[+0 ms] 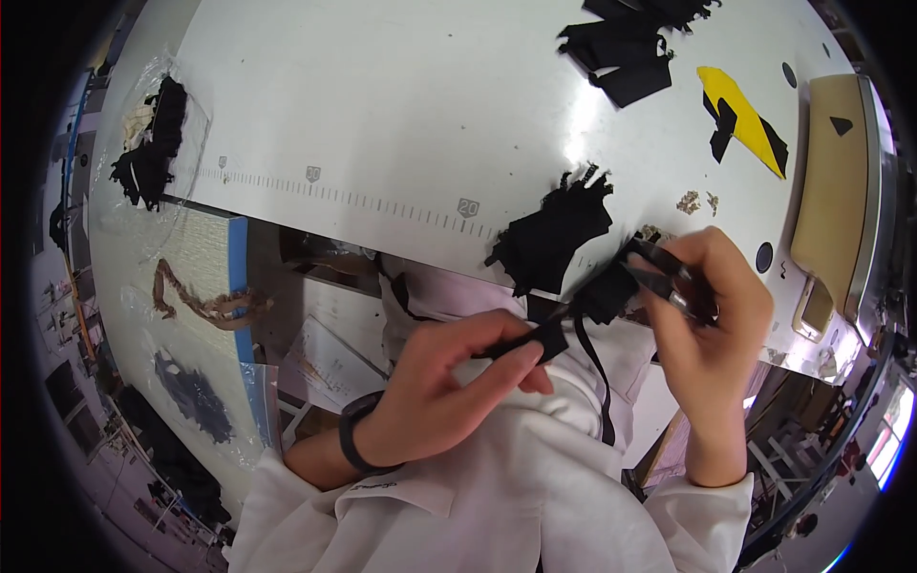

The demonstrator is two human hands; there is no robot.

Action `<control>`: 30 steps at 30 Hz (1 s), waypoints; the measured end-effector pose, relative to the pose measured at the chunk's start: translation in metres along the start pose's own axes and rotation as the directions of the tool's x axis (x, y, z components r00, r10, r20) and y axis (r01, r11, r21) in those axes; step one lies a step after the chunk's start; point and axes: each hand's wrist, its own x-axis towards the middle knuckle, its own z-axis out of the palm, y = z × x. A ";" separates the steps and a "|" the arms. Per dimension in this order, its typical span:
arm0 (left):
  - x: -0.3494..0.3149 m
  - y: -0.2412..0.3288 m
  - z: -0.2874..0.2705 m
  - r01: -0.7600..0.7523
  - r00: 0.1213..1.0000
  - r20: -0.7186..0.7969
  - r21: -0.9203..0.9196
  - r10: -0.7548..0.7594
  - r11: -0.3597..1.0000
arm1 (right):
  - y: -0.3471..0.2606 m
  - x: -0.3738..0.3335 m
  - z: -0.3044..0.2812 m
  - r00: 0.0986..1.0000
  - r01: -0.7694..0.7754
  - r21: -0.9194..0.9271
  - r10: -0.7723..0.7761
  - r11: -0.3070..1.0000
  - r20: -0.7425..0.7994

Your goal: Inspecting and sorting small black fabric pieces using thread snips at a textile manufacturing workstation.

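Note:
Near the front edge of the white table, my left hand (pixel 449 382) pinches a small black fabric piece (pixel 549 339) between thumb and fingers. My right hand (pixel 712 306) is closed around dark thread snips (pixel 659 267), whose blades point up and left. Just left of the snips lies another black fabric piece (pixel 604 293); I cannot tell whether the blades touch it or whether it joins the piece in my left hand. Behind my hands sits a stack of black fabric pieces (pixel 554 239) with frayed ends. A thin black cord (pixel 600 377) hangs down over my white clothing.
More black fabric pieces (pixel 621 57) lie at the far edge. A yellow piece (pixel 745 119) with black scraps is beside a beige sewing machine (pixel 831 172) at right. Thread clippings (pixel 688 201) are nearby. At left are a clear plastic bag (pixel 191 143) and a brown braided strip (pixel 224 307).

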 end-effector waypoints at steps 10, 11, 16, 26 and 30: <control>0.018 -0.023 0.014 -0.053 0.994 0.086 -0.173 0.069 0.984 | 0.012 -0.008 0.004 0.999 0.023 -0.108 -0.026 0.994 -0.033; 0.020 -0.023 0.017 -0.037 0.996 0.077 -0.197 0.053 0.980 | 0.006 -0.005 0.000 0.997 -0.071 -0.099 0.066 0.993 -0.045; 0.018 -0.023 0.022 -0.042 0.997 0.050 -0.262 0.057 0.964 | -0.002 -0.007 -0.017 0.986 0.150 -0.216 -0.163 0.965 -0.045; 0.012 -0.018 0.025 -0.026 0.998 0.048 -0.266 0.040 0.964 | -0.025 -0.012 -0.015 0.877 0.476 -0.516 -0.424 0.712 0.226; 0.012 -0.018 0.022 -0.057 0.993 0.092 -0.185 0.076 0.981 | -0.016 -0.018 -0.020 0.916 0.399 -0.343 -0.382 0.850 0.118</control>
